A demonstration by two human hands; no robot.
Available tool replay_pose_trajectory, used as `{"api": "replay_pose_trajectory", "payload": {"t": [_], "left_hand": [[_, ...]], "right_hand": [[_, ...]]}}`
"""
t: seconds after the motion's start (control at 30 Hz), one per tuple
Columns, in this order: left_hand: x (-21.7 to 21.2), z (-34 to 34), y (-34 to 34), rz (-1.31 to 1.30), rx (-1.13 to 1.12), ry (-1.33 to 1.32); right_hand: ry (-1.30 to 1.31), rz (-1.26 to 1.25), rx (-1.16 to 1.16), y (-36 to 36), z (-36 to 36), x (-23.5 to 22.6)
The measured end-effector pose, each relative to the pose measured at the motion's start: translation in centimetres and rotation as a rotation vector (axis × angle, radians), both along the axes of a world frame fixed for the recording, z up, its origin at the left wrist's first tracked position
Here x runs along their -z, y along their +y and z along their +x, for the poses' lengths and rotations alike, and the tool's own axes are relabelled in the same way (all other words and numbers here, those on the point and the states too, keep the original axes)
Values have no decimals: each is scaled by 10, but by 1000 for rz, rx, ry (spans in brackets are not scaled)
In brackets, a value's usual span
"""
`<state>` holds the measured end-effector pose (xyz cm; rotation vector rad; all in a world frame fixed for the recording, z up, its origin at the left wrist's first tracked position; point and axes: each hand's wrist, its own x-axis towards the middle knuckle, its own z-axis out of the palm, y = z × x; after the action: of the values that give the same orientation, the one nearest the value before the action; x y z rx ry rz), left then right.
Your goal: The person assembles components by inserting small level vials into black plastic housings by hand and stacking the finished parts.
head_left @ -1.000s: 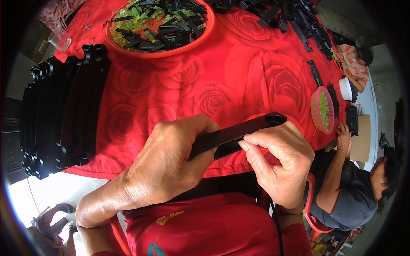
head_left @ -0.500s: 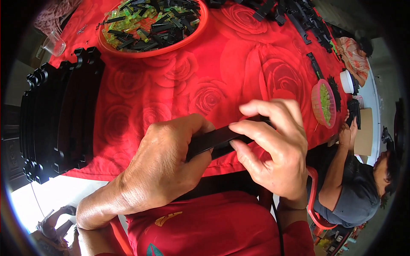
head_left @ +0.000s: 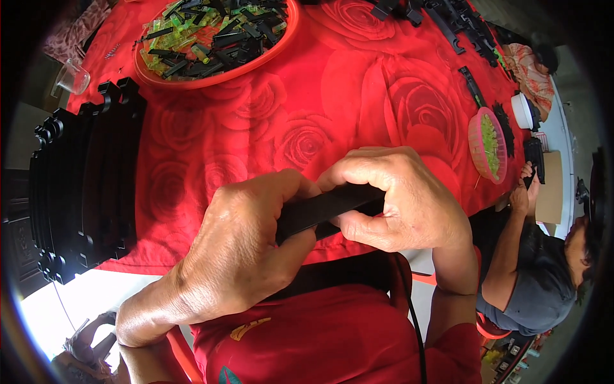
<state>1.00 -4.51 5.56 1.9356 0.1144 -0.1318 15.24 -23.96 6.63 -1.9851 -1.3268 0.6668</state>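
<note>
Remotely, I watched the left hand (head_left: 240, 240) clasp one end of the black bar (head_left: 325, 207) while the right hand (head_left: 409, 205) pinched the other. The bar was near the front edge of the red tablecloth (head_left: 246, 137).

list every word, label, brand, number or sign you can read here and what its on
None: no text can be read in this view.
Black bar between the left hand and right hand: no lettering on its visible side.
Red shirt: yellow and green marks, no letters I can make out.
Small things at lower right: too small to tell.
</note>
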Motion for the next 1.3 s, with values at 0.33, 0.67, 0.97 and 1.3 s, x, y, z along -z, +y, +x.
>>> {"api": "replay_pose_trajectory", "payload": {"t": [0.33,0.67,0.97,1.3], "left_hand": [[5,-3,-1,-46,-6,-2],[4,-9,4,-75,-39,23],[5,-17,8,-52,-74,20],[11,-21,6,-65,-78,40]], "right_hand": [[30,-38,2,0,-4,1],[-99,154,-52,-10,10,-1],[-47,133,64,-25,7,2],[82,7,-3,-13,11,8]]}}
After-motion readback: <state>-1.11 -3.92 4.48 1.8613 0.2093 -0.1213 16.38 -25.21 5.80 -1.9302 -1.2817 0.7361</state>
